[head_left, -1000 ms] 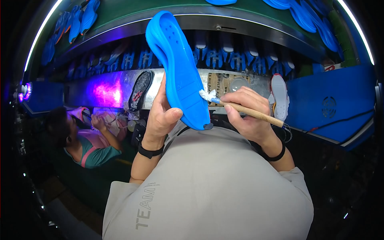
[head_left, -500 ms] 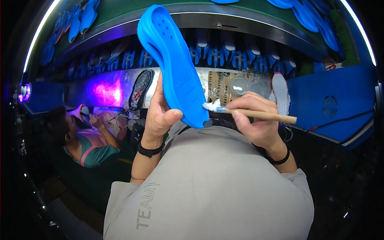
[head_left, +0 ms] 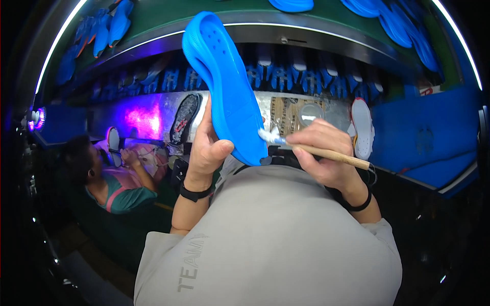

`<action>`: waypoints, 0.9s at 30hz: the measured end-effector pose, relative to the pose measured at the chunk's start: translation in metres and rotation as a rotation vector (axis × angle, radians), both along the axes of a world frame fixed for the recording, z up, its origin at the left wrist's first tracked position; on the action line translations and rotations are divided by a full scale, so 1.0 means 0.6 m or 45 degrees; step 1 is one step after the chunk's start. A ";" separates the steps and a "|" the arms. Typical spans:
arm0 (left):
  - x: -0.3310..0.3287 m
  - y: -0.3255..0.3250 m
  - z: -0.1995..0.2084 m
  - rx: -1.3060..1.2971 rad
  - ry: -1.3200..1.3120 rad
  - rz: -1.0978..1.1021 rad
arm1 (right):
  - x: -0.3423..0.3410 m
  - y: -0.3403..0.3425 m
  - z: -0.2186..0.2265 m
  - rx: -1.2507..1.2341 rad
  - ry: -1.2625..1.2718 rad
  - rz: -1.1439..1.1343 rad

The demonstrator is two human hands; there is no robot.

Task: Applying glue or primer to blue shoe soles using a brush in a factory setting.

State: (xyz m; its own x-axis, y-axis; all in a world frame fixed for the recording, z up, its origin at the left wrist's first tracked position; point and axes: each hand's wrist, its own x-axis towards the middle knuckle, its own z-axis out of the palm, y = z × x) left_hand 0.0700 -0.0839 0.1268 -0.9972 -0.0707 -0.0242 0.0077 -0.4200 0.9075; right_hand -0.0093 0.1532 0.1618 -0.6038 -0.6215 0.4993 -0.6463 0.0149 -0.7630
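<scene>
My left hand (head_left: 208, 150) grips a bright blue shoe sole (head_left: 229, 97) from its left edge, thumb across the near part and fingers behind it. The sole is tilted up, its ridged, hole-dotted end pointing away. In my right hand (head_left: 324, 153) a wooden-handled brush (head_left: 334, 155) is pinched between thumb and fingers. White paste coats its bristles, which touch or nearly touch the sole's right edge near the close end. Beyond my right hand, a small round dish (head_left: 310, 113) with something white in it stands on a piece of printed brown cardboard (head_left: 284, 116).
On the metal bench (head_left: 176, 97) lie a dark shoe piece (head_left: 185, 117) at left and a white-soled shoe (head_left: 362, 127) at right. A conveyor (head_left: 229, 7) behind carries more blue soles (head_left: 390, 25). To the left, a co-worker (head_left: 120, 178) handles a shoe. A blue machine box (head_left: 423, 137) stands right.
The brush has swung slightly, its tip staying at the sole's right edge. The sole appears a little lower and further right, as the whole view has shifted. The co-worker's shoe has turned.
</scene>
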 end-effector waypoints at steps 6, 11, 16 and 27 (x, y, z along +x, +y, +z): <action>0.004 -0.029 -0.016 0.167 -0.027 -0.078 | 0.008 0.033 -0.015 -0.203 -0.326 -0.321; -0.052 -0.097 0.031 0.384 0.035 -0.352 | 0.028 0.063 -0.032 -0.203 -0.504 -0.514; -0.292 -0.266 0.127 0.248 0.545 -0.336 | 0.030 0.047 -0.048 -0.198 -0.596 -0.577; -0.268 -0.512 0.083 -0.472 -0.258 1.335 | 0.031 0.062 -0.105 -0.137 -0.717 -0.607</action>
State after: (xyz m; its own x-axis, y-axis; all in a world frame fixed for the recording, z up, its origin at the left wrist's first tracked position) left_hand -0.0909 -0.3910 0.1768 -0.4214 -0.9067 0.0179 0.0365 0.0027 0.9993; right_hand 0.0095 0.1905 0.0988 -0.9780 -0.1936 0.0782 -0.0994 0.1026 -0.9897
